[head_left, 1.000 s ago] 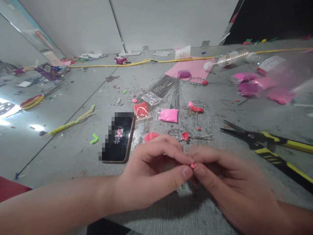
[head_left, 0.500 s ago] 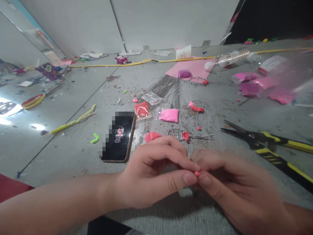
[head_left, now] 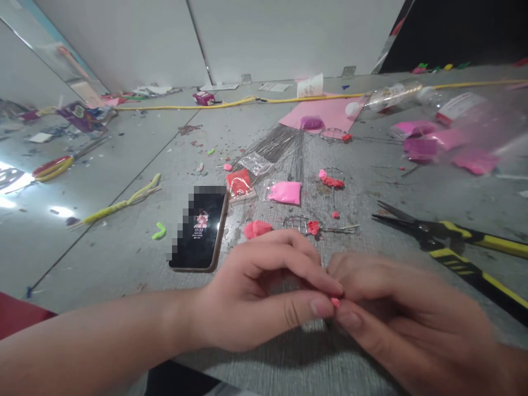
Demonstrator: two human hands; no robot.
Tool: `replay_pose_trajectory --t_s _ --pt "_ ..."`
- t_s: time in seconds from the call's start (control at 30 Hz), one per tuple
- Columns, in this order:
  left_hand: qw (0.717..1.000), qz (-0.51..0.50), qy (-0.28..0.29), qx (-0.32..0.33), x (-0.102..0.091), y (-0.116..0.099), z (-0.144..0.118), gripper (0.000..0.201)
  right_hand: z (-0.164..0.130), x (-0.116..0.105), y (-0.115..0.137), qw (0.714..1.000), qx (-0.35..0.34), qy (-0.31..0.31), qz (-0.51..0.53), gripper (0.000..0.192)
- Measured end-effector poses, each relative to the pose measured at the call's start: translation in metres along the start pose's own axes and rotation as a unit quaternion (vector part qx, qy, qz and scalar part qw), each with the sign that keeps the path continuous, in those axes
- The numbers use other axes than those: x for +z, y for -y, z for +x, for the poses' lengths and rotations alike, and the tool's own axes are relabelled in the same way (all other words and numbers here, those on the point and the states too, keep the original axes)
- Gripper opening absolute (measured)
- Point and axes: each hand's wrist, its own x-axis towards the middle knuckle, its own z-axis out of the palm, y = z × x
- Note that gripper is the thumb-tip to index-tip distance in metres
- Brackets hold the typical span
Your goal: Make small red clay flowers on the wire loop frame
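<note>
A tiny lump of coral-pink modelling clay point(head_left: 335, 302) is pinched between the fingertips of my left hand point(head_left: 264, 291) and my right hand point(head_left: 400, 313), which meet low in the view. Both hands are closed on it, thumb against forefinger. Just beyond my left knuckles lies a larger lump of pink clay point(head_left: 258, 229). Next to it is a wire frame point(head_left: 297, 223) bearing a red clay flower point(head_left: 313, 227). Farther off, another wire frame point(head_left: 333, 179) carries red and pink clay along its edge.
A phone point(head_left: 198, 228) lies left of my hands. Black and yellow pliers point(head_left: 445, 236) rest at the right. Bags of red clay point(head_left: 238, 182) and pink clay point(head_left: 285, 192) lie ahead, before a bundle of thin wires point(head_left: 276, 146). Plastic bottles point(head_left: 391, 99) lie at the back right.
The fingertips and the small clay lump have shifted slightly down and to the right. My right hand has turned a little, and the pinch continues.
</note>
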Motion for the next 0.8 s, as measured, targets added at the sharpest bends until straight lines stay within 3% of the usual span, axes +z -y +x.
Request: replay_pose_trajectory --t_s 0.3,0.5,0.8 --pt "0.999 0.017 0.04 -0.001 -0.004 -0.006 0.004 0.01 -0.001 -0.008 -0.002 0.999 0.0 0.042 0.018 0.03" --pt "0.997 0.057 0.048 0.029 -0.004 -0.007 0.004 0.008 -0.002 -0.005 -0.01 0.999 0.014 0.007 0.041 0.047" --pt "0.98 0.179 -0.022 0.082 -0.006 -0.004 0.0 0.018 -0.001 -0.005 -0.009 0.997 0.062 -0.041 -0.014 0.048"
